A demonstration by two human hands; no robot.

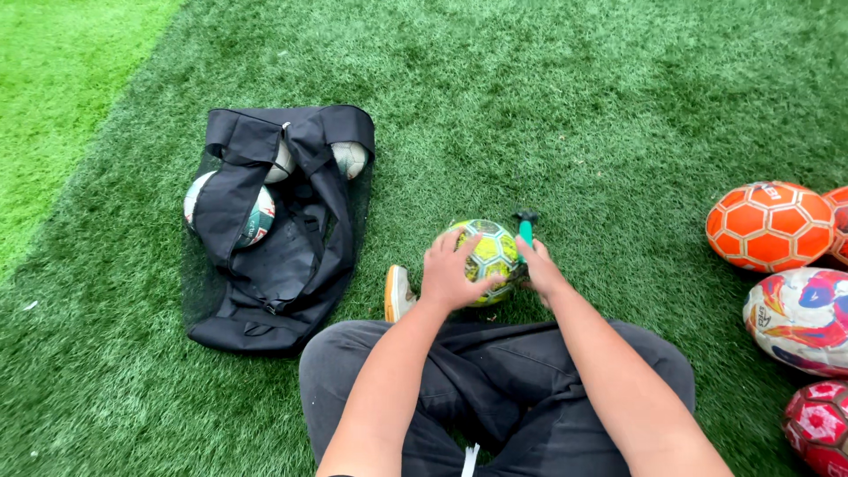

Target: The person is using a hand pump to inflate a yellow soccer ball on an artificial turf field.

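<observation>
Ball: yellow-green football (pixel 488 256) resting on the turf (pixel 548 97) just ahead of the person's crossed legs (pixel 495 389), near the lower middle of the green surface.
Left hand: left hand (pixel 452 276) lies over the ball's near-left side, fingers spread and curved against the panels, thumb toward the right.
Right hand: right hand (pixel 541 269) is closed around the lower barrel of a small green pump (pixel 526 230); fingers pressed together in a grip, fingertips hidden behind the barrel.
Pump: upright, black handle on top, touching the ball's right side; whether its needle is seated cannot be told.
Shoe: pale shoe (pixel 398 292) just left of the ball, beside the left wrist.
Left edge: black mesh bag (pixel 265 256) lies open, near the ball but apart, with white-and-green balls (pixel 256 216) inside.
Right edge: orange ball (pixel 768 225), white-red-blue ball (pixel 799 320) and red ball (pixel 817 424), well apart from the hands.
Open room: bare turf ahead of the ball and between ball and right-edge group.
</observation>
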